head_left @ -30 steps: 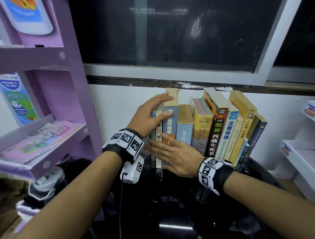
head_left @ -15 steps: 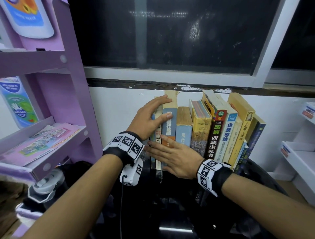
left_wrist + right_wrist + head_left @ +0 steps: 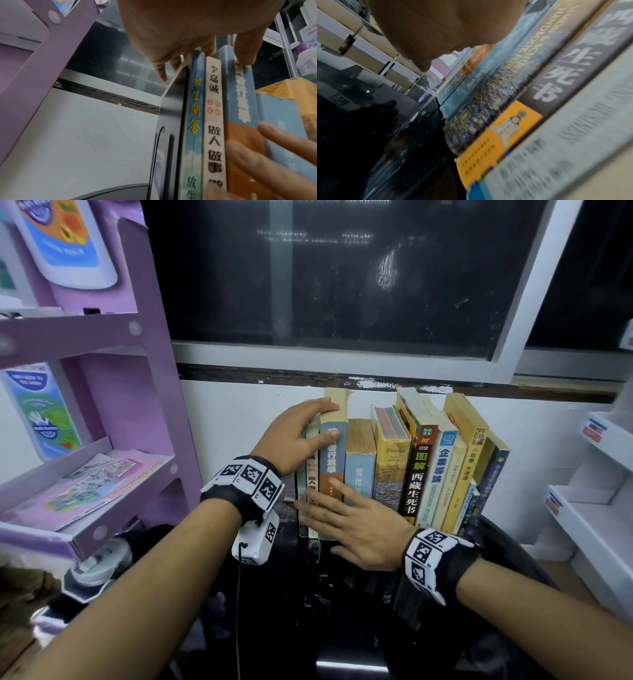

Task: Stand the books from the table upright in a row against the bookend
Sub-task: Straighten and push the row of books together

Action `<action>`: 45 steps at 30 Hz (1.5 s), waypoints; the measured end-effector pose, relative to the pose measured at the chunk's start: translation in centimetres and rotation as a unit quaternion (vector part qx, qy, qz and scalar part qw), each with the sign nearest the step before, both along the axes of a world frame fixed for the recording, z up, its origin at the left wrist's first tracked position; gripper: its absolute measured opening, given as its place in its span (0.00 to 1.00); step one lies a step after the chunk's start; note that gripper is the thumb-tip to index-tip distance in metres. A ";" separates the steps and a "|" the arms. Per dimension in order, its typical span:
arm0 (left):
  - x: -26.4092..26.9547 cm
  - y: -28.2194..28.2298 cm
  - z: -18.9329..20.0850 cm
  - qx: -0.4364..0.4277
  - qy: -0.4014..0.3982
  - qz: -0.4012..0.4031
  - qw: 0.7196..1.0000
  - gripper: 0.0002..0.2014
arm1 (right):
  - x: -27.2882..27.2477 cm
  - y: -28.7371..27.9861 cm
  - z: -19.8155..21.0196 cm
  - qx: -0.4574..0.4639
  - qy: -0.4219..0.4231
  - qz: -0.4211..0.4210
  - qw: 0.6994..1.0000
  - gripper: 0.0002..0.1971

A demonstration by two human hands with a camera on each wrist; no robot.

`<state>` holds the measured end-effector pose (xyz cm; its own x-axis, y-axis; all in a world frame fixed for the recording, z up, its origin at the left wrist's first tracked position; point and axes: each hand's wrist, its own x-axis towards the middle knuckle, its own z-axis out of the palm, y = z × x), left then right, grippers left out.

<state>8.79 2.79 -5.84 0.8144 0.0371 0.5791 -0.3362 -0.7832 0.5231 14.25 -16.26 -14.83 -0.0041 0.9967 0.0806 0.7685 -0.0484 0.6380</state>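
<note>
Dark glossy table [image 3: 342, 628] below the window [image 3: 342, 285] bore the books [image 3: 390, 467] upright in a row against the bookend [image 3: 171, 108]. My left hand [image 3: 291, 436] clasped the leftmost tops; my right hand [image 3: 359, 525] pressed spines flat-fingered. I judged squaring-up; next, letting go gently.

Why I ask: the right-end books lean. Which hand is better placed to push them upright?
Right, probably. The right hand lies flat on the lower spines, nearer the leaning books; the left hand holds the left-end books at the bookend, steadying that end.
</note>
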 end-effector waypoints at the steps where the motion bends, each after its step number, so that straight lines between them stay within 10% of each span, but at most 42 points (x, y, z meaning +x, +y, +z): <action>1: -0.1 -0.1 0.1 0.016 0.003 0.005 1.000 0.27 | 0.0 -0.7 0.0 -0.001 0.004 -0.004 1.000 0.37; 19: 1.7 -4.4 1.9 0.247 -0.003 0.039 0.968 0.25 | 1.6 -3.2 0.0 0.013 0.011 0.009 1.000 0.33; 45: 2.4 -4.2 1.3 0.286 -0.028 0.087 0.954 0.25 | 3.7 -2.2 -0.7 0.017 -0.004 0.021 1.000 0.36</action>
<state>11.15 -1.37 -4.50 0.7921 -0.1659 0.5874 -0.1896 -0.9816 -0.0216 17.95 -18.42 -15.55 -0.0460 0.9923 0.1152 0.7653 -0.0391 0.6424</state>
